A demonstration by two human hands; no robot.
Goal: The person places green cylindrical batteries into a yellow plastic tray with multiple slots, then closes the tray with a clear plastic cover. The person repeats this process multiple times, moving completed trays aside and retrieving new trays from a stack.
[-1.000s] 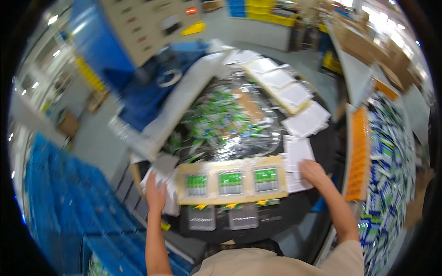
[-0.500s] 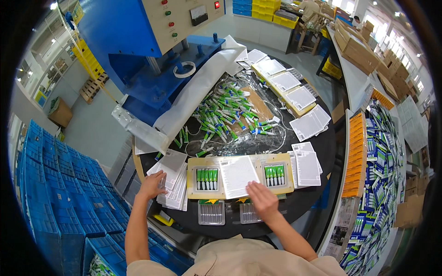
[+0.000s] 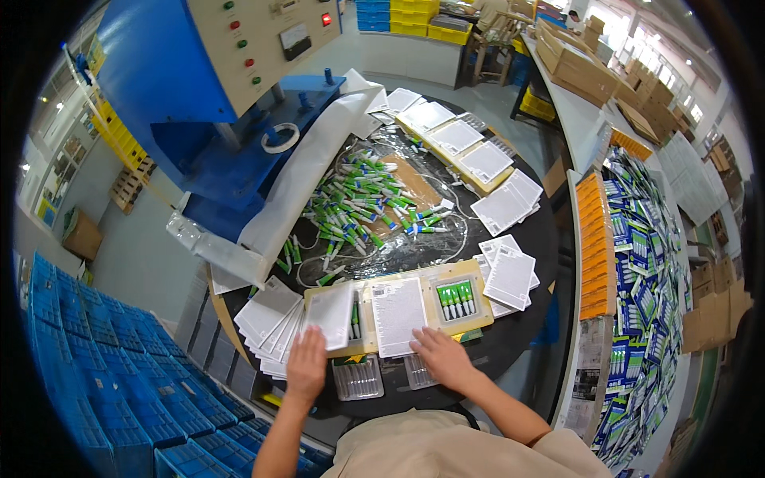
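Note:
My left hand (image 3: pixel 306 362) grips the lower edge of a white printed card (image 3: pixel 328 311), which lies slanted over the left end of a yellow tray fixture (image 3: pixel 366 285). Some green tubes show at the card's right side. A second white card (image 3: pixel 400 319) covers the fixture's middle. My right hand (image 3: pixel 441 358), fingers stretched out, touches that card's lower right corner. In the right-hand recess, several green-and-white tubes (image 3: pixel 457 301) lie side by side in a clear blister. Two clear blister packs (image 3: pixel 358 380) stick out below the fixture.
Loose tubes (image 3: pixel 358 199) heap on the round black table (image 3: pixel 518 319). Card stacks (image 3: pixel 267 319) lie left and right (image 3: pixel 508 279). Another loaded fixture (image 3: pixel 454 143) sits at the far right, a blue press (image 3: pixel 175 80) at the far left. Blue crates (image 3: pixel 103 374) and packed goods (image 3: pixel 637 319) flank the table.
My left hand has come from the left card stack to the fixture, bringing a card over its left recess. The middle card now sits straighter. The whole view has shifted slightly.

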